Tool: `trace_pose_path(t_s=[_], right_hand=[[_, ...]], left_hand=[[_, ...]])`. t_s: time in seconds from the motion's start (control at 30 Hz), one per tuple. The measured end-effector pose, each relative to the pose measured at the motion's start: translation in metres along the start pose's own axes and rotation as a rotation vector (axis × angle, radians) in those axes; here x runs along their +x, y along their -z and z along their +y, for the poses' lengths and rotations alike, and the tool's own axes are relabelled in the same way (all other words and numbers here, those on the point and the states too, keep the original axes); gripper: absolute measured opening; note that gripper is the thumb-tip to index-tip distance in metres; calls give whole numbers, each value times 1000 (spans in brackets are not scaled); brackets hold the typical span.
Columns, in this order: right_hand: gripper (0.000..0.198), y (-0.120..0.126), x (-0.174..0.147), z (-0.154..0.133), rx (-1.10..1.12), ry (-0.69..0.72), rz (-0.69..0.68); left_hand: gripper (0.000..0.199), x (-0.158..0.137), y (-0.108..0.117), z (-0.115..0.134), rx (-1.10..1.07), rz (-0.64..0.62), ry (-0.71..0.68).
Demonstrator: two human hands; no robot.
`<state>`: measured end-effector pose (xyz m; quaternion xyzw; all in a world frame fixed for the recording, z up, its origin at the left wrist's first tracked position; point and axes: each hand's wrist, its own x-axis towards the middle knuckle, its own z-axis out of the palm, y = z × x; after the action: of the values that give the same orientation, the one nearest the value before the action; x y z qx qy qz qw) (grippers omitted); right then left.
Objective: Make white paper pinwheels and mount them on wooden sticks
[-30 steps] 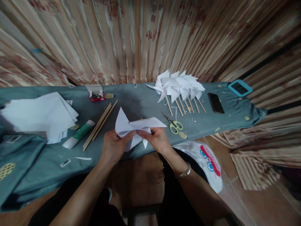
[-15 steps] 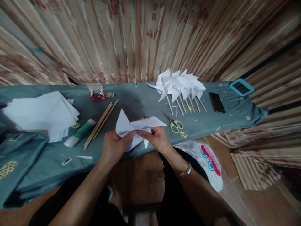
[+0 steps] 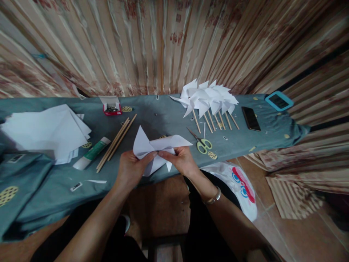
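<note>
A white paper pinwheel [image 3: 159, 145] with folded, pointed blades is held between both hands above the table's near edge. On its left side my left hand [image 3: 132, 165] grips it, thumb pressed at the centre. From the right, my right hand [image 3: 185, 160] pinches it too, its thumb almost meeting the other. The fingers beneath the paper are hidden. Green-handled scissors [image 3: 203, 145] lie open just right of my hands. To the left rest several wooden sticks [image 3: 116, 145] and a green and white glue tube [image 3: 92, 153].
Finished pinwheels [image 3: 208, 100] on sticks overlap at the back right, beside a black phone [image 3: 251, 118] and a blue-framed device [image 3: 279, 101]. A small red box [image 3: 112, 108] of metal pieces stands behind the sticks. White paper sheets [image 3: 46, 127] are stacked at left. A pleated curtain [image 3: 152, 47] hangs behind.
The whole view has shifted very slightly. Both hands keep the same hold on the paper pinwheel, and nothing on the table has moved.
</note>
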<state>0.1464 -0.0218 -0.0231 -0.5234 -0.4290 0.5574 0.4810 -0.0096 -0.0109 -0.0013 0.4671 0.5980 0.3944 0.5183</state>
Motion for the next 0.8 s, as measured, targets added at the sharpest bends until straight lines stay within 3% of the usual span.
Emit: trace_pose_path(t_s=[0.3, 0.8], right_hand=[[25, -2, 1, 3, -7, -15, 22], [24, -3, 0, 4, 22, -4, 12]], left_hand=[[30, 2, 2, -9, -3, -6, -6], [23, 2, -1, -8, 12, 27, -9]])
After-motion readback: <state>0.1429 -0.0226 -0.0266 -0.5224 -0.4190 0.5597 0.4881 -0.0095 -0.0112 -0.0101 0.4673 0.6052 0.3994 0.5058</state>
